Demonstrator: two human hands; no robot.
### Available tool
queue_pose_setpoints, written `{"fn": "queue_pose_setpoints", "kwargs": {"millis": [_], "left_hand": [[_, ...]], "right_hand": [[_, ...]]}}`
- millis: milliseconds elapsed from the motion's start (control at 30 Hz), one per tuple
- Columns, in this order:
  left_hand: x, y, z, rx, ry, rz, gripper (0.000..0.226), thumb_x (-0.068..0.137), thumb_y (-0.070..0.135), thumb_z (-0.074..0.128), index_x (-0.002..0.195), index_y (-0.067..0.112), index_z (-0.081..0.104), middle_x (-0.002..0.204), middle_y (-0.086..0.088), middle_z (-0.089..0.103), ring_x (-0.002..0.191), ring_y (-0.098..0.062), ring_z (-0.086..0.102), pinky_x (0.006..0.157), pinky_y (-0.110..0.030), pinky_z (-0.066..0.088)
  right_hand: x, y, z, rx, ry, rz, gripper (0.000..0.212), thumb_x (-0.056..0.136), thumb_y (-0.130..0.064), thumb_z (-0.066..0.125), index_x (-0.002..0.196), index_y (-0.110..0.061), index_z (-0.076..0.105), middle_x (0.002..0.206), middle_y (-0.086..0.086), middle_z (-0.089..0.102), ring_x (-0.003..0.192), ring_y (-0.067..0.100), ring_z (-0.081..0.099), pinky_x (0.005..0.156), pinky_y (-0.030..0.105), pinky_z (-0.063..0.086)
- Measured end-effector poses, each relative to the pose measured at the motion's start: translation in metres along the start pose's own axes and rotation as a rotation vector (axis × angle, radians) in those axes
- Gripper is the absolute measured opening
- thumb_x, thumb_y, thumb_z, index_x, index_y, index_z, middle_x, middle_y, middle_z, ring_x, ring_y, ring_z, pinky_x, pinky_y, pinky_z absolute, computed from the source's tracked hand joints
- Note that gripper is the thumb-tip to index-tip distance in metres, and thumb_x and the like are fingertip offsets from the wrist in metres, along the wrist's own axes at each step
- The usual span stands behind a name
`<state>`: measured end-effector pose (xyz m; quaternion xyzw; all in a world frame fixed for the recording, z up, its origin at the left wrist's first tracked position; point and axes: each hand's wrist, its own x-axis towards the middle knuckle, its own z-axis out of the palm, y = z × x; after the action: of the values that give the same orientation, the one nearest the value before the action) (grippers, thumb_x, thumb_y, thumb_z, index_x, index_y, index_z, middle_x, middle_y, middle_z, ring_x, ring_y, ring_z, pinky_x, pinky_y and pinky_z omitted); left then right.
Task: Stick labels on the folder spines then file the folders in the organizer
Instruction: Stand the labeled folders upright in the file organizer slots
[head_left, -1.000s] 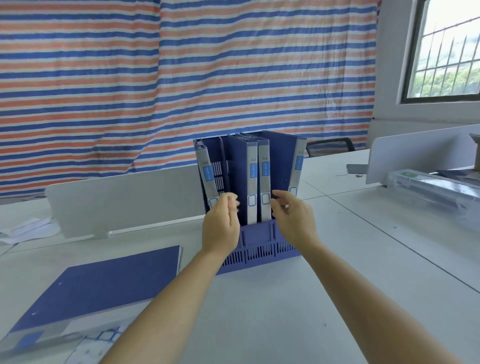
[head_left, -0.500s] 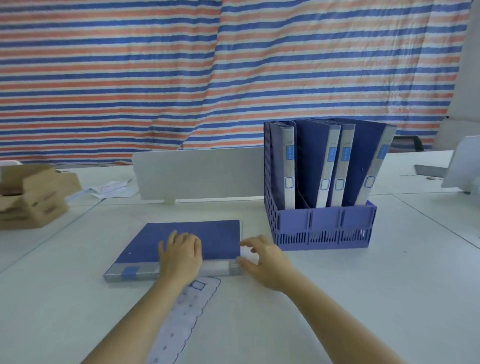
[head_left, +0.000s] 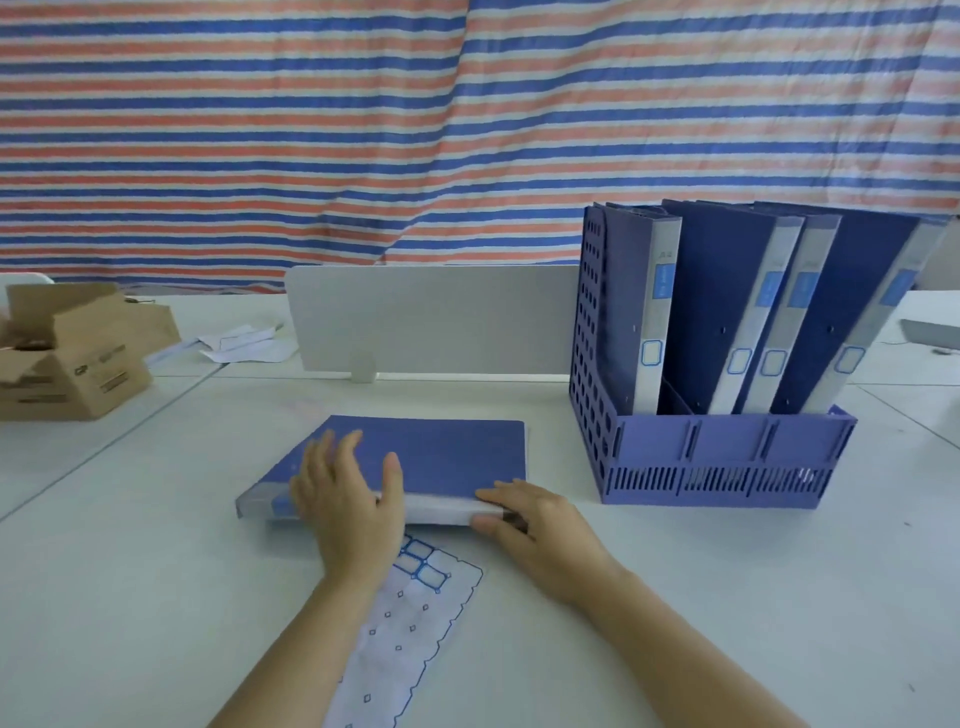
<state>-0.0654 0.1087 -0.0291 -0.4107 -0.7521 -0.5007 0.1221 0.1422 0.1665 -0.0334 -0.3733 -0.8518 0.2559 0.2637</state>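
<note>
Head view: we see the last blue folder (head_left: 415, 457) lying flat on the white table (head_left: 156, 597), spine toward us, just left of the blue plastic organizer (head_left: 727, 457) where four labelled folders (head_left: 727, 312) lean upright. Our left hand (head_left: 348, 499) rests spread and flat on the cover and spine; our right hand (head_left: 530, 519) pinches the spine's right end between thumb and fingers. The label sheet (head_left: 410, 623), thin and floppy with most stickers gone, lies under our wrists. We judge the folder stiff, light and smooth-skinned, perhaps slippery; gripping it by the spine edge should carry it safely. The organizer is rigid, slotted and perforated.
</note>
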Motion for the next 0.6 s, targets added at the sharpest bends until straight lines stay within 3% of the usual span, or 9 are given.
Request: {"fn": "queue_pose_setpoints", "kwargs": {"millis": [67, 133, 200, 300, 367, 467, 600], "left_hand": [[0.005, 0.001, -0.006, -0.096, 0.131, -0.120, 0.069, 0.083, 0.044, 0.058, 0.139, 0.007, 0.041, 0.156, -0.021, 0.026, 0.145, -0.037, 0.022, 0.112, -0.058, 0.017], [0.010, -0.001, -0.012, -0.300, 0.194, -0.322, 0.085, 0.082, 0.043, 0.067, 0.148, 0.010, 0.023, 0.161, -0.018, 0.008, 0.147, -0.034, 0.017, 0.114, -0.055, 0.021], [0.014, -0.002, -0.016, -0.584, 0.152, -0.547, 0.098, 0.082, 0.042, 0.073, 0.152, 0.021, 0.008, 0.160, -0.012, 0.005, 0.142, -0.029, 0.030, 0.112, -0.050, 0.034], [0.016, 0.003, -0.023, -0.964, 0.024, -0.725, 0.101, 0.083, 0.051, 0.069, 0.152, 0.037, -0.004, 0.158, -0.007, 0.018, 0.122, -0.029, 0.057, 0.102, -0.049, 0.048], [0.014, 0.011, -0.025, -1.192, -0.075, -0.762, 0.093, 0.083, 0.059, 0.063, 0.152, 0.039, 0.004, 0.152, -0.006, 0.030, 0.116, -0.031, 0.061, 0.096, -0.054, 0.052], [0.007, 0.021, -0.025, -1.273, -0.197, -0.676, 0.075, 0.080, 0.074, 0.048, 0.145, 0.038, 0.036, 0.143, -0.007, 0.048, 0.115, -0.032, 0.063, 0.091, -0.058, 0.054], [0.006, 0.030, -0.031, -1.233, -0.193, -0.651, 0.062, 0.098, 0.062, 0.027, 0.143, 0.022, 0.044, 0.120, -0.009, 0.064, 0.108, -0.025, 0.065, 0.078, -0.046, 0.057]], "right_hand": [[0.000, 0.000, -0.002, 0.096, 0.071, 0.028, 0.038, 0.093, -0.055, 0.057, 0.124, -0.035, 0.065, 0.115, -0.013, 0.067, 0.104, 0.002, 0.061, 0.087, 0.013, 0.043], [0.000, -0.001, -0.005, 0.125, 0.147, 0.045, 0.034, 0.092, -0.056, 0.056, 0.117, -0.036, 0.066, 0.104, -0.016, 0.069, 0.092, 0.000, 0.062, 0.079, 0.014, 0.046], [0.000, -0.002, -0.009, 0.160, 0.214, 0.057, 0.029, 0.093, -0.055, 0.057, 0.111, -0.037, 0.068, 0.097, -0.017, 0.071, 0.089, 0.000, 0.062, 0.072, 0.014, 0.046], [-0.004, -0.003, -0.018, 0.235, 0.224, 0.055, 0.022, 0.094, -0.051, 0.058, 0.105, -0.038, 0.071, 0.089, -0.020, 0.071, 0.088, -0.001, 0.063, 0.068, 0.012, 0.044], [-0.008, -0.002, -0.022, 0.260, 0.196, 0.048, 0.019, 0.094, -0.049, 0.058, 0.104, -0.039, 0.071, 0.085, -0.023, 0.069, 0.084, 0.000, 0.062, 0.068, 0.012, 0.043], [-0.016, -0.006, -0.025, 0.232, 0.168, 0.020, 0.021, 0.095, -0.051, 0.056, 0.106, -0.039, 0.070, 0.081, -0.027, 0.066, 0.080, 0.000, 0.060, 0.069, 0.012, 0.044], [-0.024, -0.014, -0.025, 0.015, 0.121, -0.043, 0.035, 0.092, -0.061, 0.051, 0.111, -0.036, 0.065, 0.099, -0.021, 0.069, 0.092, 0.004, 0.061, 0.081, 0.024, 0.049]]}}
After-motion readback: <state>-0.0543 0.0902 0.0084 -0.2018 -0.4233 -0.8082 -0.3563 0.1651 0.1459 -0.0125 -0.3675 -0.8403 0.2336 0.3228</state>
